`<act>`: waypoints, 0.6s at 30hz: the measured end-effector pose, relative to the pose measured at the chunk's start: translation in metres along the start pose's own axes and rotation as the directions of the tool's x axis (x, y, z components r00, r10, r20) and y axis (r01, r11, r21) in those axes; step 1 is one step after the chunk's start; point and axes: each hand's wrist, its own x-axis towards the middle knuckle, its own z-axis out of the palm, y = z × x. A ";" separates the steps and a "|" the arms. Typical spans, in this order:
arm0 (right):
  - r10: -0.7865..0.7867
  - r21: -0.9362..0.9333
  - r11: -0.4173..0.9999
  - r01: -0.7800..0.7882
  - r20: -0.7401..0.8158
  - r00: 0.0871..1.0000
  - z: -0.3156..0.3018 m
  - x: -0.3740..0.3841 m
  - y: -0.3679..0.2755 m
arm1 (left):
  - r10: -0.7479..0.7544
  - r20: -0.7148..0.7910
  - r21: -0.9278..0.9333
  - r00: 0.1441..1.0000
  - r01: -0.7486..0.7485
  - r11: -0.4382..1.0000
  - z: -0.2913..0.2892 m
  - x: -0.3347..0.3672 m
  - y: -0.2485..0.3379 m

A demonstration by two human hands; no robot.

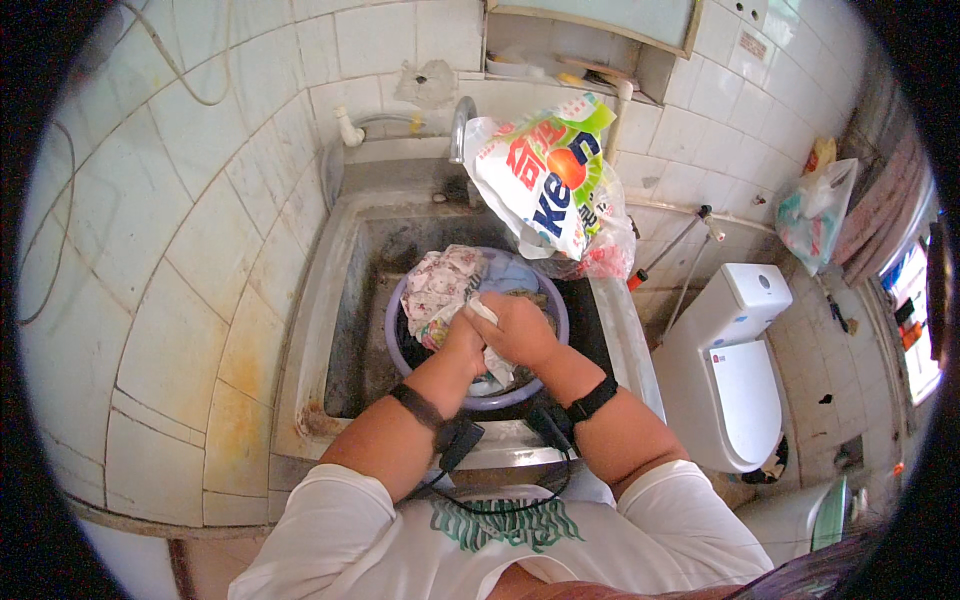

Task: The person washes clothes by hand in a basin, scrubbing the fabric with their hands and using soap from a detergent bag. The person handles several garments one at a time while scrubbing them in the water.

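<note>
My left hand (463, 343) and my right hand (522, 330) are close together over a purple basin (563, 322), both closed on a whitish cloth (497, 366). Part of the cloth hangs below my fingers, and a small end pokes out above them. A pale floral garment (440, 285) is heaped at the basin's left side, partly over the rim. Light blue fabric (512, 273) lies at its far side. My hands hide the middle of the basin. The basin stands inside a worn stone sink (300, 385).
A curved metal faucet (462, 128) rises behind the sink. Beside it, a large printed detergent bag (535, 185) stands over the back right corner, with clear plastic (610, 240) around it. A white toilet (745, 400) is to the right. Tiled wall (170, 290) borders the left.
</note>
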 end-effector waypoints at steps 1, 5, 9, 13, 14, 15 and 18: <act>-0.003 0.013 1.000 0.003 0.009 1.000 0.001 0.000 -0.002 | 0.002 -0.002 -0.001 1.000 -0.002 1.000 -0.001 0.004 -0.002; 0.195 0.091 0.979 -0.183 -0.136 0.971 0.009 0.010 0.042 | 0.096 0.036 0.038 0.995 -0.097 0.995 0.005 0.013 -0.005; 0.250 0.215 0.951 -0.223 -0.106 0.962 0.007 0.007 0.064 | 0.111 0.127 0.043 0.986 -0.117 0.992 0.020 -0.004 0.008; 0.288 0.545 0.780 -0.306 0.121 0.950 0.004 0.008 0.053 | 0.305 0.124 0.077 0.944 -0.316 0.946 -0.002 0.007 0.029; 0.237 0.537 0.790 -0.296 0.179 0.955 0.004 0.006 0.053 | 0.368 0.059 0.102 0.928 -0.372 0.923 0.006 -0.001 0.034; 0.184 0.530 0.798 -0.286 0.237 0.954 0.003 0.005 0.052 | 0.363 0.058 0.104 0.930 -0.368 0.924 0.005 -0.002 0.038; 0.143 0.394 0.877 -0.275 0.333 0.932 -0.006 0.003 0.044 | 0.406 -0.039 0.008 0.913 -0.406 0.914 0.005 -0.008 0.049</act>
